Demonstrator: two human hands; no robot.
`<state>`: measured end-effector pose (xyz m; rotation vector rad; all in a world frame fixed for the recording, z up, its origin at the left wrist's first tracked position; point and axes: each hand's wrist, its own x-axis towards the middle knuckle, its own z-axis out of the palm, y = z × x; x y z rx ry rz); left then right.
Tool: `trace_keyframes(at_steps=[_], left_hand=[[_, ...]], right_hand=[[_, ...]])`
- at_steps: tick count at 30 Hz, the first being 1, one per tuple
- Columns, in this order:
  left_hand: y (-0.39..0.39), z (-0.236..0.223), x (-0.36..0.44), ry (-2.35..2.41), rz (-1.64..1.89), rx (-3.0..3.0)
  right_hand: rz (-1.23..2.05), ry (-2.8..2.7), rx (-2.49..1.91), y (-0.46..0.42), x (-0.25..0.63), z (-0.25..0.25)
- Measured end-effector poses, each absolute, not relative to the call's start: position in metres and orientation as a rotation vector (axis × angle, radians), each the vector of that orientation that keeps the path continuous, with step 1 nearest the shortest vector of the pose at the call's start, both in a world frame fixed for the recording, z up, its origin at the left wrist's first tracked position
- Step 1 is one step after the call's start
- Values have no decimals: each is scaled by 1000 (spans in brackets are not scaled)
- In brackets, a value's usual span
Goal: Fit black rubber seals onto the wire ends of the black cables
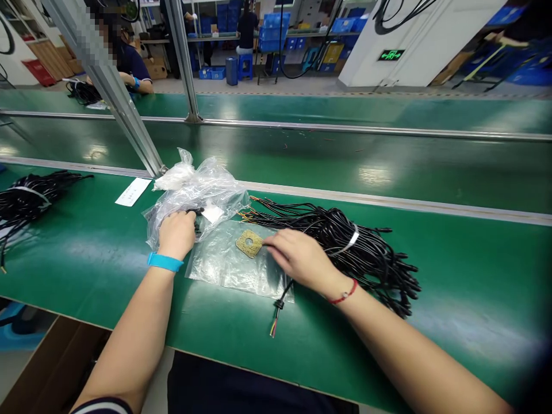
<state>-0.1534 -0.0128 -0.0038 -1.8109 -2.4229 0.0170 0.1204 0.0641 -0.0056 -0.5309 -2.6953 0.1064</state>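
My left hand [177, 233], with a blue wristband, reaches into a crumpled clear plastic bag [224, 192]. Its fingers are curled beside small black parts, and what they grip is hidden. My right hand [297, 257] is closed on a black cable [290, 286]. One end of that cable hangs out below the hand, with a black collar [278, 303] and bare coloured wires. A yellowish square pad with a hole [249, 244] lies by the right fingertips on a flat clear bag [228, 276]. Right of it rests a tied bundle of black cables [366, 247].
Another cable bundle [30, 195] lies at the left, and a white paper slip [133, 191] near the metal post [125, 115]. A raised rail [388, 202] runs along the green bench's back. A person [133, 66] sits across the bench.
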Motion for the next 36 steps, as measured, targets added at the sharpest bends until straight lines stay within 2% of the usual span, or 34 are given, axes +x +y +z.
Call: trace_keyframes(at_steps=[3,7,10,14,24,31,36], left_hand=[[-11,0,-148,-2427,-68,-1789],[-10,3,-129,-2412,-568,-1833],[-10,0,-109,-2316,-766,-1994],[-10,-8,-92,-2220,-812,-2203],[-11,-11,-83,-2126,-883,-2362],[-10,-11,-81,-2125,-945,-2386],[-10,-13,-80,-2115,-1038,-2408]], right_hand=[[243,-2755,-547,50,121,-22],[396,-2635,-895,49,124,-37],[321,-2665,-823,56,125,-35],[146,-2784,-651,63,128,-24],[-153,-2890,-643,68,117,-32],[60,-2928,-763,77,115,-23],[-33,-2978,-740,78,107,-22]])
